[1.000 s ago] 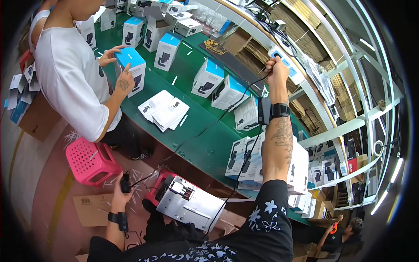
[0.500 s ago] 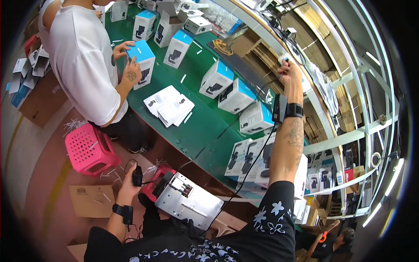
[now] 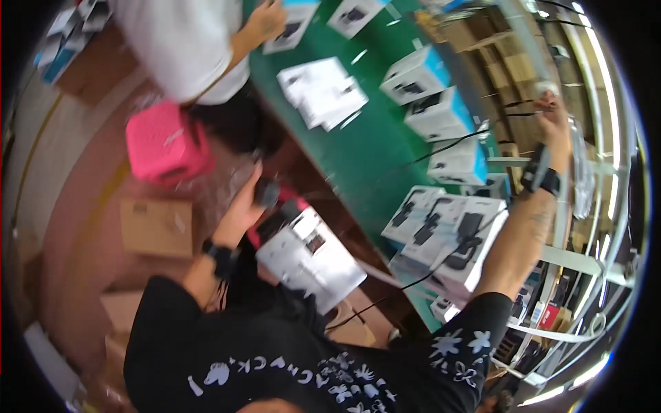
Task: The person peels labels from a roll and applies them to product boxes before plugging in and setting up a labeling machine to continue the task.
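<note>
My left hand (image 3: 241, 210) is beside a small black block (image 3: 267, 192), its fingers closed around the block's near side; motion blurs the detail. Just right of it sits a silver metal machine (image 3: 313, 265) with a slotted opening and red and black parts at its far end. Stretched out to the far right, my right hand (image 3: 553, 118) is closed on the end of a black cable (image 3: 454, 143), against a white fitting (image 3: 546, 89) on the shelf edge. From there the cable runs back across the green table (image 3: 337, 158). Both wrists wear black straps with small devices.
Several white-and-blue boxes (image 3: 441, 113) line the table's right side, with more boxes (image 3: 458, 237) nearer me. Flat white cartons (image 3: 322, 93) lie at mid-table. A co-worker in a white shirt (image 3: 179, 41) stands far left, near a pink stool (image 3: 165, 144). A cardboard box (image 3: 157, 227) lies on the floor.
The view has swung, so the table and machine sit differently in it. My right hand stays closed at the white fitting. My left hand, with the black block, is now nearer the machine.
</note>
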The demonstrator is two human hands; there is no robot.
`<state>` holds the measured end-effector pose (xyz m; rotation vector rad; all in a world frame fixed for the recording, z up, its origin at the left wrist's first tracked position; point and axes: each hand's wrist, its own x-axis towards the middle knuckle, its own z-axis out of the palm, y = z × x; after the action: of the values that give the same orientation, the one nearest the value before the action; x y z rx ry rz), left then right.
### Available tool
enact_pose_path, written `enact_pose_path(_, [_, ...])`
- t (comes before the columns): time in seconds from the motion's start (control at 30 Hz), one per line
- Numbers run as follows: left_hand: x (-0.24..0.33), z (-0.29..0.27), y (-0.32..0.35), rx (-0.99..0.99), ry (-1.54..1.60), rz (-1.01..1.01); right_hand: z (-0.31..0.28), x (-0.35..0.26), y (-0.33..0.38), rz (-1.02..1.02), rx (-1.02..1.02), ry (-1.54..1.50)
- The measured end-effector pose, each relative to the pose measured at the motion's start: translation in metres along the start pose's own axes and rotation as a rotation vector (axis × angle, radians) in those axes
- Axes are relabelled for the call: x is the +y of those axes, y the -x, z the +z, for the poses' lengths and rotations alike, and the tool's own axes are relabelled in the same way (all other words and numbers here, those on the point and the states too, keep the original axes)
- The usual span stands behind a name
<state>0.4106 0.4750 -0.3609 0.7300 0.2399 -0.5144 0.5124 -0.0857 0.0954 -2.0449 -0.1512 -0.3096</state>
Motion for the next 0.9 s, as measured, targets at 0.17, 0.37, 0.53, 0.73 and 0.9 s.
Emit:
enact_pose_path(0.17, [0.018, 0.031, -0.028, 0.25, 0.44, -0.163, 0.171, -0.006, 0.044, 0.26, 0.809, 0.089])
enact_pose_path(0.37, [0.034, 0.088, 0.013, 0.093, 0.38, -0.049, 0.369, 0.027, 0.223, 0.772, -0.082, -0.125])
enact_pose_path(0.53, [0.041, 0.114, 0.057, 0.058, 0.226, -0.065, 0.425, 0.036, 0.249, 0.738, 0.087, -0.864])
enact_pose_path(0.73, [0.038, 0.1, 0.077, -0.267, -0.302, 0.415, 0.43, 0.015, 0.251, 0.739, 0.216, -0.925])
enact_pose_path(0.9, [0.035, 0.097, 0.085, -0.398, -0.569, 0.68, 0.427, 0.007, 0.254, 0.587, 0.143, -0.895])
